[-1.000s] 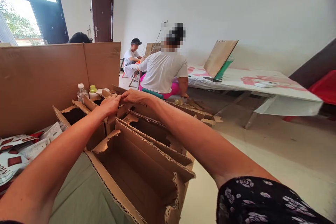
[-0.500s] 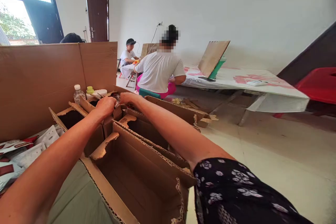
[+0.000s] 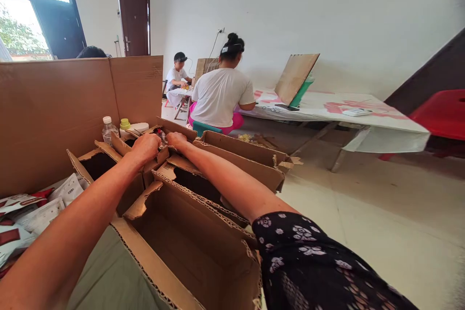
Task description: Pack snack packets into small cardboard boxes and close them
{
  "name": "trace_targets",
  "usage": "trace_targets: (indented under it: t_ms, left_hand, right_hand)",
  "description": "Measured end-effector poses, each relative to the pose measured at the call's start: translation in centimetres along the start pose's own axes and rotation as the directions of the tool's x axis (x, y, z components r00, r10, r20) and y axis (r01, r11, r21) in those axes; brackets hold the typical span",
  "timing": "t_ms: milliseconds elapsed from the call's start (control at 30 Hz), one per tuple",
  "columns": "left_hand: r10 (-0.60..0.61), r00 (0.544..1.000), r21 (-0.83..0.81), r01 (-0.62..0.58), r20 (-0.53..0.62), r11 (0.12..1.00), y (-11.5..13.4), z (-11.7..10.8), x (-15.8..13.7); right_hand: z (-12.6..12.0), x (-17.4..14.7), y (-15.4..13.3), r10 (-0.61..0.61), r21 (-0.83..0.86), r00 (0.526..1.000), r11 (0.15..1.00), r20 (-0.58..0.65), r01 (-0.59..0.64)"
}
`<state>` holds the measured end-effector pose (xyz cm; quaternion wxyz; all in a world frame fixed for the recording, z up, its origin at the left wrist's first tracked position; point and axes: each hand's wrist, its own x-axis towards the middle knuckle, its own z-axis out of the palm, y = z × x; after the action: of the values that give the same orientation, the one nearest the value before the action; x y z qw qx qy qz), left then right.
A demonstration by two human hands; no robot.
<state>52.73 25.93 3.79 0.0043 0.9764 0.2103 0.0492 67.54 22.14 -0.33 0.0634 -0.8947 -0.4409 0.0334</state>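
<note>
Both arms reach forward over a row of open cardboard boxes [image 3: 203, 252] with torn edges. My left hand [image 3: 146, 147] is closed, its fingertips turned toward the right at the far boxes. Close beside it, my right hand [image 3: 176, 139] is closed too, fingers pointing down and in. Between the two hands shows a small shiny, clear and reddish thing [image 3: 162, 136], too small to name; the fingertips are mostly hidden. Just beyond my left hand stand a clear bottle with a white cap [image 3: 109, 131] and a white bottle with a yellow-green cap [image 3: 134, 129].
A tall cardboard panel [image 3: 58, 121] rises at the left. Several printed packets [image 3: 39, 213] lie below it. A person in a white shirt [image 3: 221, 99] sits ahead with their back to me; another person [image 3: 177, 75] sits farther off. A covered table [image 3: 319, 106] runs along the wall.
My right forearm and sleeve have shifted left and down, uncovering more of the right-hand boxes. The hands stay close together at the same spot.
</note>
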Motion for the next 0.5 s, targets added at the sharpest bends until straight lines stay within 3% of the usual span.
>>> trace_targets:
  t_ms: [133,267,500]
  left_hand:
    - [-0.005,1.000,0.008,0.005,0.011,1.000,-0.1,0.0,0.1]
    - [0.002,1.000,0.028,-0.003,0.019,1.000,-0.3,0.1,0.3]
    - [0.027,1.000,0.048,-0.027,-0.003,0.998,0.0,-0.6,-0.6]
  right_hand:
    - [-1.5,-0.5,-0.5,0.014,0.005,0.998,1.000,-0.062,-0.014]
    - [-5.4,-1.4,-0.4,0.028,0.014,0.983,1.000,-0.183,-0.026]
    - [-13.4,-6.6,0.6,0.033,0.073,0.877,0.997,-0.479,0.002]
